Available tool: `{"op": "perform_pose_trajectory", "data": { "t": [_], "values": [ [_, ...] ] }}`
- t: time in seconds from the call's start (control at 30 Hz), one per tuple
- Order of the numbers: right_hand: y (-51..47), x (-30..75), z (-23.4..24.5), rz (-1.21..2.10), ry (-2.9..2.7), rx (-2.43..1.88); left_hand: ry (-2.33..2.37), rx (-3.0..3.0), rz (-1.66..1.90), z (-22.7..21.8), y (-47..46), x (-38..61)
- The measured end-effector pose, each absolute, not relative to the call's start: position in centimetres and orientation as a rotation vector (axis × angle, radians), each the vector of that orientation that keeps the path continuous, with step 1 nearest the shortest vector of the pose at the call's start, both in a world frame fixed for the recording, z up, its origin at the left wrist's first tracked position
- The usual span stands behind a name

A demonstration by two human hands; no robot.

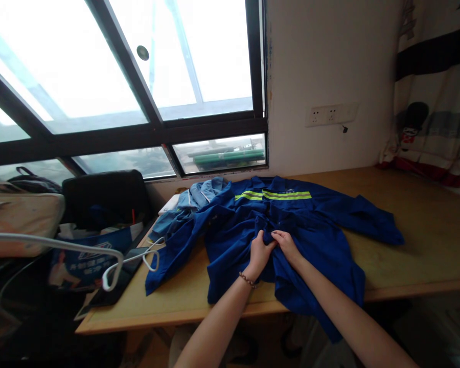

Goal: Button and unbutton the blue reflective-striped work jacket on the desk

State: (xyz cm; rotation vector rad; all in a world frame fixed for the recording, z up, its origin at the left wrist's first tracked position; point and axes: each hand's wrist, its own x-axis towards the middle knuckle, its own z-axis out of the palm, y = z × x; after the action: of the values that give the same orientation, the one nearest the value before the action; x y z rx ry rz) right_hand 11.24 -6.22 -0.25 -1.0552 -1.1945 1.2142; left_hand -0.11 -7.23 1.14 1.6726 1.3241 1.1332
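Note:
A dark blue work jacket (314, 240) with a yellow-green reflective stripe (272, 195) lies spread on a wooden table (425, 240), sleeves out to both sides. My left hand (260, 250), a bead bracelet on its wrist, pinches the jacket's front edge near the middle. My right hand (285, 243) pinches the same front fabric right beside it, fingertips almost touching the left hand. Both hands are closed on the cloth. The jacket's lower hem hangs over the table's near edge.
A lighter blue garment (193, 202) lies bunched at the jacket's left. A white hanger (111, 263) juts in from the left over a dark tablet-like object. Bags (99, 199) are piled under the window. Wall sockets (329, 115) and a curtain (433, 102) are at the right.

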Motion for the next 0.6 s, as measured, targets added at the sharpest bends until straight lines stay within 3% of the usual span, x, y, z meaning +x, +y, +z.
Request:
{"op": "perform_pose_trajectory", "data": {
  "t": [0.1, 0.27, 0.33, 0.47, 0.6],
  "values": [
    [-6.6, 11.5, 0.3, 1.064, -1.225, -1.147, 1.417, 1.752, 1.117, 2.1, -7.5, -0.4],
    [-6.8, 13.2, 0.8, 0.194, -1.378, -1.483, 1.659, 2.038, 1.203, 3.4, -7.3, -1.4],
    [-6.6, 13.9, 0.4, -0.005, -1.359, -1.593, 1.648, 1.947, 1.208, 3.3, -6.7, -1.8],
    [-5.7, 14.2, -1.1, 0.114, -1.429, -1.720, 1.415, 1.538, 1.244, 2.8, -5.5, -2.0],
    [-5.8, 13.1, -0.9, 0.656, -1.532, -1.430, 1.026, 1.180, 1.250, 2.9, -5.5, -1.6]
  ]
}}
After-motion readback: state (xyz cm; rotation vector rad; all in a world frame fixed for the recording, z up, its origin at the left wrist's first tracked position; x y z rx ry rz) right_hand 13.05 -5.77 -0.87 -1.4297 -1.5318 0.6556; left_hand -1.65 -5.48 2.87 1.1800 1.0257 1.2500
